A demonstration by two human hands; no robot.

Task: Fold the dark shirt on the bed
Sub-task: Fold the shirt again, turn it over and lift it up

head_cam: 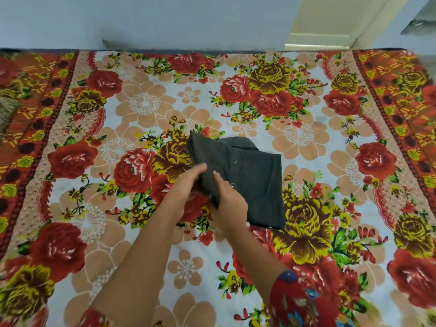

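The dark shirt (pixel 250 180) lies folded into a compact rectangle in the middle of the bed (pixel 306 244), its collar at the far end and snap buttons showing. Its left edge is lifted off the bedsheet. My left hand (pixel 188 182) holds that raised left edge, fingers on the cloth, the hand slightly blurred. My right hand (pixel 227 199) grips the near left corner of the shirt, with the thumb lying on top of the fabric and the fingers hidden beneath.
A floral bedsheet in red, yellow and peach covers the whole bed. A pale wall (pixel 165 20) runs along the far edge, with a door frame (pixel 330 31) at the back right. A brownish cloth (pixel 7 109) shows at the far left edge.
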